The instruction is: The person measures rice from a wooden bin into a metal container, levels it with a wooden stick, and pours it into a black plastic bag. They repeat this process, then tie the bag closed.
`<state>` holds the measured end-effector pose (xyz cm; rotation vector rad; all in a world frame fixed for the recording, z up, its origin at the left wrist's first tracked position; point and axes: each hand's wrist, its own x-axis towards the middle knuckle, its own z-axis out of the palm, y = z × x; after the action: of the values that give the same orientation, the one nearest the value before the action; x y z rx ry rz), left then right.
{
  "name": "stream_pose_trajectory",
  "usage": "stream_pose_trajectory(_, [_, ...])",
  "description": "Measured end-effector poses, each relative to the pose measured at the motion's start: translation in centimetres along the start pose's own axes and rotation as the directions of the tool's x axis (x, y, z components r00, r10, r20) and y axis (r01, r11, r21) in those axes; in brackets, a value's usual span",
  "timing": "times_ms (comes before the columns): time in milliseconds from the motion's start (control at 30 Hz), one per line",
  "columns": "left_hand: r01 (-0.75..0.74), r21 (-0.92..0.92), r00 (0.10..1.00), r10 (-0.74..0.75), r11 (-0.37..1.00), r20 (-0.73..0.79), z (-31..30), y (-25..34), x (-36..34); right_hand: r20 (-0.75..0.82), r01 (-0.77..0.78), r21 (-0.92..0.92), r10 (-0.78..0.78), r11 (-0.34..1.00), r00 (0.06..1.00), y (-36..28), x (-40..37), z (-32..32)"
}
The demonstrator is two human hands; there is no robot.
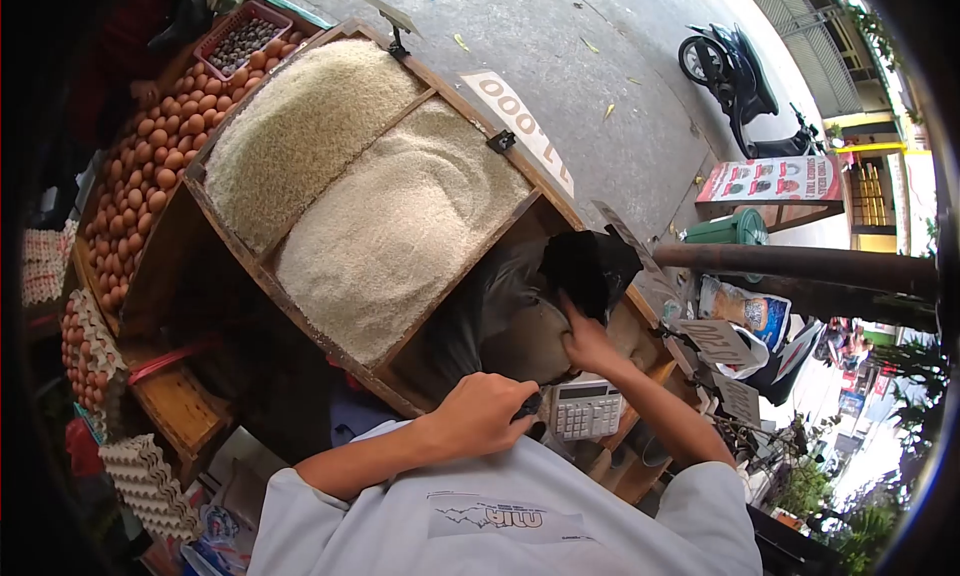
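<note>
My left hand [480,413] is closed in a fist in front of my shirt, with a small black piece [528,406] showing at its fingers; I cannot make out what it is. Farther forward, my right hand [590,343] reaches into the end compartment of the wooden rice bin [555,204]. Its fingers close on the edge of a black plastic bag [592,266]. More black plastic [490,296] lies to the left, beside a tan, full-looking bag [528,341]. Below my right hand sits a white calculator [586,410].
Two compartments hold heaped white rice [380,246] and yellowish rice [300,126]. Brown eggs [150,166] and a red basket [240,41] are at left, above egg trays [150,486]. A dark pole [800,266] and price signs [715,342] stand at right; a scooter [735,81] is beyond.
</note>
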<state>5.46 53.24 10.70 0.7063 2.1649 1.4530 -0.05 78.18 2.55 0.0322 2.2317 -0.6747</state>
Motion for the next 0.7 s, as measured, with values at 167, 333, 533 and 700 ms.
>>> stream_pose_trajectory(167, [-0.030, 0.040, 0.998, 0.032, 0.999, -0.052, 0.4, -0.9, -0.6, 0.038, 0.104, -0.421, -0.097, 0.901, 0.995, -6.7, -2.8, 4.4])
stream_pose_trajectory(333, [-0.071, 0.135, 0.997, 0.066, 0.988, 0.046, 0.3, -0.4, -1.7, -0.712, 0.101, -0.337, -0.324, 0.936, 0.623, -0.3, 4.7, 3.7])
stream_pose_trajectory(533, [-0.150, 0.278, 0.989, 0.142, 0.949, 0.049, -0.5, -0.1, -3.0, -0.599, 0.026, -0.293, -0.205, 0.956, 0.774, 4.8, 10.9, 3.1])
stream_pose_trajectory(700, [-0.193, 0.186, 0.975, 0.209, 0.963, -0.071, 0.2, -0.7, -3.3, -0.618, 0.200, -0.511, -0.519, 0.836, 0.591, 4.8, 12.3, 2.6])
